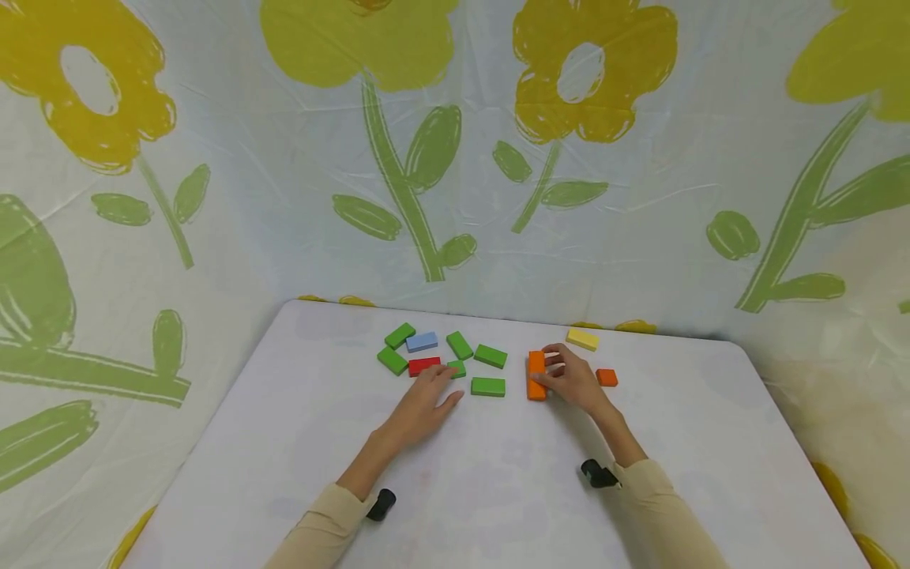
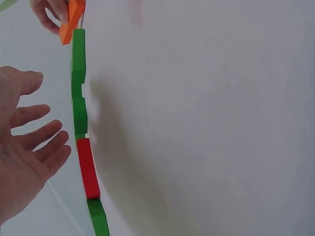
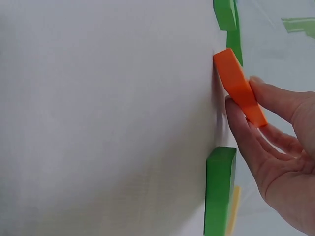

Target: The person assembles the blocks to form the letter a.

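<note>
Nearest are the two sleeves, left sleeve [image 1: 316, 528] and right sleeve [image 1: 664, 510], each with a black camera at its wrist, the left camera [image 1: 382, 504] and the right camera [image 1: 596, 473], over the table [image 1: 498, 490].

Beyond them the left hand [image 1: 419, 408] reaches forward with thumb and fingers apart, its fingertips over the gap between the red block [image 1: 421, 367] and the small green block [image 1: 457, 369]. The right hand [image 1: 574, 384] pinches the orange block [image 1: 536, 378], thumb on one long side and fingers on the other. The orange block is right of the green blocks; its long axis points away from the person, nearly straight, and looks aslant in the right wrist view. Whether its underside meets the table is hard to tell from these angles.

Left of the orange block, the near green block [image 1: 488, 387] lies with its long axis left to right. The orange-red block [image 1: 607, 378] sits just right of the right hand.

Farther back, the left green block [image 1: 392, 361] and the back green block [image 1: 400, 335] slant opposite ways, beside the blue block [image 1: 423, 342]. The right green block [image 1: 490, 356] and the slanted green block [image 1: 460, 345] lie near each other. The yellow block [image 1: 583, 340] lies near the far edge, before the flowered cloth [image 1: 483, 261].
</note>
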{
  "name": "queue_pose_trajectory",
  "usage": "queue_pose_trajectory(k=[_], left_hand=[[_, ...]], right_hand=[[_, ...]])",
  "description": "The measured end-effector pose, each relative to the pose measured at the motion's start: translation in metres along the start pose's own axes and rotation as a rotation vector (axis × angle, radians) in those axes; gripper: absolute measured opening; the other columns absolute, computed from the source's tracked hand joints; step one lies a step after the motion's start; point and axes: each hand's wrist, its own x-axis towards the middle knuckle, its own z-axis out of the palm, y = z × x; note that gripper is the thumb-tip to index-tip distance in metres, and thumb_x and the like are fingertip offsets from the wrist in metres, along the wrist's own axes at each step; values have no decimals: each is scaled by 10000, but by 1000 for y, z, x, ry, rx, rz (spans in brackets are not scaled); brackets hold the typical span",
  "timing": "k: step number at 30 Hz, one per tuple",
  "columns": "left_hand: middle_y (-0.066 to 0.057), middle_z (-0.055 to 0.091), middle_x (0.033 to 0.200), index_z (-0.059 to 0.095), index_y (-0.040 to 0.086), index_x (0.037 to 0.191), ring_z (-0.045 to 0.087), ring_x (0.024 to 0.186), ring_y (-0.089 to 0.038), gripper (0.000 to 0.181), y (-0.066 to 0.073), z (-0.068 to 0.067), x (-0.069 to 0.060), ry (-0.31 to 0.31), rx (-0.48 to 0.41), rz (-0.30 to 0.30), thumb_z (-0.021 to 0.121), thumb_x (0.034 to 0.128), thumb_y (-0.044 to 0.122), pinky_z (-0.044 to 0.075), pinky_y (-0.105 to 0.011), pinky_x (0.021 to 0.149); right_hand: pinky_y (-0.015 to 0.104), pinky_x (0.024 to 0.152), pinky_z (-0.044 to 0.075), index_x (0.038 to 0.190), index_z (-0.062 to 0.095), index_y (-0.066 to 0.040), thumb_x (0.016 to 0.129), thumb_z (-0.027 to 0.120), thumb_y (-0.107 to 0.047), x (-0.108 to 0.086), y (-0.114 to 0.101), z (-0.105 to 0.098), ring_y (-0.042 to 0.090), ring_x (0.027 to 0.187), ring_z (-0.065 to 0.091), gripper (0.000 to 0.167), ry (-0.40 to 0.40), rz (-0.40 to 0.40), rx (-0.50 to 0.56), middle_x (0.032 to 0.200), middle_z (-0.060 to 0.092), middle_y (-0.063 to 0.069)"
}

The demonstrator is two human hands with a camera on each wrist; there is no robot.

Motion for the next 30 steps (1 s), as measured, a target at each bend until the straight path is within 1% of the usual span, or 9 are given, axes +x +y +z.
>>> queue_pose_trajectory(k=[3,6,12,15,21,25,30], left_hand=[[-126,513,1464,523,55,1479,474,1364,-276,512,3,2,1,-5,-23,-1,653,1029,260,446,-441,1113],[-115,517,1456,525,61,1480,479,1357,-265,507,7,3,4,-5,-46,8,650,1031,259,454,-430,1106],[-113,528,1434,533,47,1471,496,1334,-261,488,12,9,9,4,-59,54,638,1037,245,453,-417,1107],[-122,538,1411,542,29,1458,511,1313,-269,477,14,12,10,8,-72,74,639,1037,233,458,-418,1101],[-112,539,1415,538,48,1466,514,1313,-254,475,21,17,13,-15,-65,67,626,1045,252,459,-407,1101],[-113,536,1427,533,55,1472,513,1316,-257,476,25,20,16,-34,-69,63,610,1054,270,444,-409,1116],[-110,533,1435,531,59,1477,514,1318,-263,481,29,23,17,-48,-90,53,614,1052,268,442,-417,1118]], right_hand=[[487,911,573,1337,543,8,921,796,-166,-4,-3,1,363,1015,665,518,-1,4,13,1222,653,254],[468,900,580,1338,547,13,917,799,-162,-8,-5,3,346,1005,665,521,-20,12,31,1192,659,236],[424,884,586,1330,567,-2,912,808,-208,-18,-9,5,302,998,664,525,-42,46,47,1165,673,186],[420,880,583,1320,577,4,907,812,-218,-23,-10,7,293,989,663,525,-52,54,54,1155,678,181],[413,858,578,1295,585,37,895,825,-207,-29,-11,12,271,935,656,527,-57,55,56,1105,682,177],[405,849,577,1298,585,26,896,825,-224,-32,-12,14,254,924,644,531,-52,78,36,1090,680,152],[323,772,568,1278,598,19,911,808,-197,-36,-12,17,227,888,614,474,-59,86,22,1065,662,124]])
